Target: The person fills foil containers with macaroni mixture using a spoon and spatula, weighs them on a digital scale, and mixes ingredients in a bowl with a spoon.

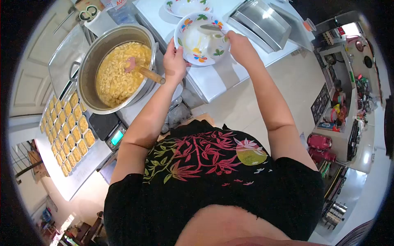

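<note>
tins (89, 137) sit filled, the pot (87, 71) holds plenty, and i see left fingers (170, 47) clasping a bowl (208, 53), right fingers (232, 37) gripping a spoon (211, 28).

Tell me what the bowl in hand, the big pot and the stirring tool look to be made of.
The bowl looks like glossy melamine or glazed ceramic: white, smooth, with printed flowers. The pot seems to be metal, perhaps aluminium, given its dull grey wall. The stirring tool's handle appears wooden, being tan and rounded; its pink head could be silicone or plastic.
</note>
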Demonstrator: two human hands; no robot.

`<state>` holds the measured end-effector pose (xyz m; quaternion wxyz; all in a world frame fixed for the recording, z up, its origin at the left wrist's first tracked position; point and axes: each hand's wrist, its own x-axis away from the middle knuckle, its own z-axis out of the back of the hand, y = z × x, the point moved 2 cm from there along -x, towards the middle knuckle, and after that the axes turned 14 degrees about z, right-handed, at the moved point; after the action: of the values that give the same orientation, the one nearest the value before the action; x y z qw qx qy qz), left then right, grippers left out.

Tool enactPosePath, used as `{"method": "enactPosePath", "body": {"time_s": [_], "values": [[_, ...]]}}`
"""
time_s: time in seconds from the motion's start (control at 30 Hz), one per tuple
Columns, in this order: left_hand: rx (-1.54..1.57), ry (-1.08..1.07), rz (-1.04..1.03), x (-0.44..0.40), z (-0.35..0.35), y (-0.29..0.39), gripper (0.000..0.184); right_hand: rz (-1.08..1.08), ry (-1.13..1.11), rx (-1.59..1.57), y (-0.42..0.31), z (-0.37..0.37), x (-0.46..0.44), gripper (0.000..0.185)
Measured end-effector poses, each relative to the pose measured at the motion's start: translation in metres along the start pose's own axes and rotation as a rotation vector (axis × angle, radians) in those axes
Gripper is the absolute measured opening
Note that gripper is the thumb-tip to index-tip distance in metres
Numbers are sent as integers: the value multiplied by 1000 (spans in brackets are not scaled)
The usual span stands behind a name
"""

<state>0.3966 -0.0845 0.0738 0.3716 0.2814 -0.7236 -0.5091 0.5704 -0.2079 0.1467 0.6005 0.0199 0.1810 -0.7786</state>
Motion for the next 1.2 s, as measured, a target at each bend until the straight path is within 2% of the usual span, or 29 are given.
{"method": "enactPosePath", "body": {"time_s": [0.07,0.17,0.27,0.37,0.47,0.57,0.67,0.77,0.87,1.07,1.2], "values": [[2,3,-9,0,0,-1,45,-5,37,2,-1,-6,-6,20],[-47,-4,30,1,-1,1,46,8,-26,-57,-3,-16,2,19],[-16,-17,31,-1,0,1,46,62,-224,-190,-15,-12,18,19],[-35,-26,32,-2,0,1,47,5,-209,-142,-17,0,11,18],[17,2,-25,-4,-2,0,45,25,-22,-156,-11,-2,-7,18],[31,-36,-31,-2,-4,4,45,123,4,-193,-8,-10,-14,20],[-41,-11,-38,0,-2,13,45,141,-186,-86,1,-9,-7,21],[-36,-32,-52,-4,0,11,46,191,-242,-45,11,6,0,21],[-32,-1,-62,0,-5,13,46,157,-161,-27,6,19,2,24],[-200,66,-144,11,-12,20,47,141,-105,218,-3,24,11,29],[-203,72,-209,16,-17,25,48,157,-204,359,-14,20,13,25]]}}
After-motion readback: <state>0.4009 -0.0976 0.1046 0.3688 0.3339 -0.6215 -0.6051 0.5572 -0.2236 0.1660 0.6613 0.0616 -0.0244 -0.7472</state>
